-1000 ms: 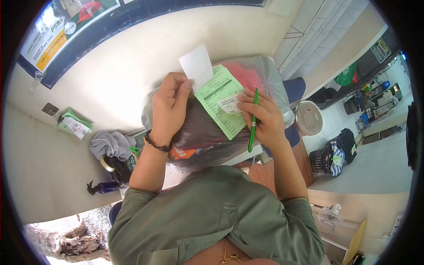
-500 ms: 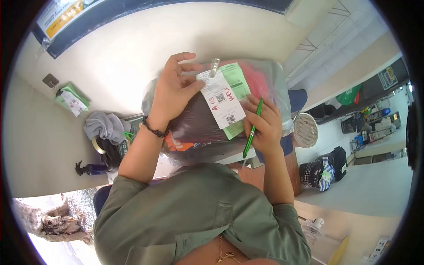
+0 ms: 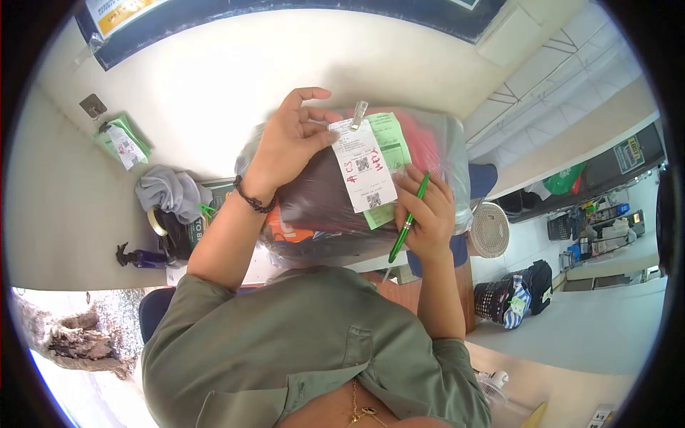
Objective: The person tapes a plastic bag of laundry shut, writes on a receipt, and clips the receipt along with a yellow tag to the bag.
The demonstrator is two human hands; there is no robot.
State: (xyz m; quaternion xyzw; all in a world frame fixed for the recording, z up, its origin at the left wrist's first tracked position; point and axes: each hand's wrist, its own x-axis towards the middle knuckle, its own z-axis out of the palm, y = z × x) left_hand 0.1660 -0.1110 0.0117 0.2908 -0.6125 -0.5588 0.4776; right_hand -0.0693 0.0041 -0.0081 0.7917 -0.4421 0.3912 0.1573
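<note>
A clear plastic bag (image 3: 457,153) packed with dark, red and orange items lies in front of me. On it rest a white receipt (image 3: 362,164) with QR codes and red handwriting and a green slip (image 3: 389,132) partly beneath, joined at the top by a clear clip (image 3: 359,114). My left hand (image 3: 289,146) pinches the receipt's upper left edge between thumb and fingers, its index finger raised. A green pen (image 3: 410,221) sits in my right hand (image 3: 430,214), which rests against the right side of the green slip and the bag.
To the left are a grey cloth (image 3: 168,191), a roll of tape (image 3: 157,221) and a dark spray bottle (image 3: 143,258). Papers (image 3: 123,143) hang on the wall. On the right stand a beige perforated basket (image 3: 489,230) and a black laundry basket (image 3: 492,299).
The view has shifted slightly. The receipt has turned a little more upright, with my left hand still at its edge. The pen stays in my right hand.
</note>
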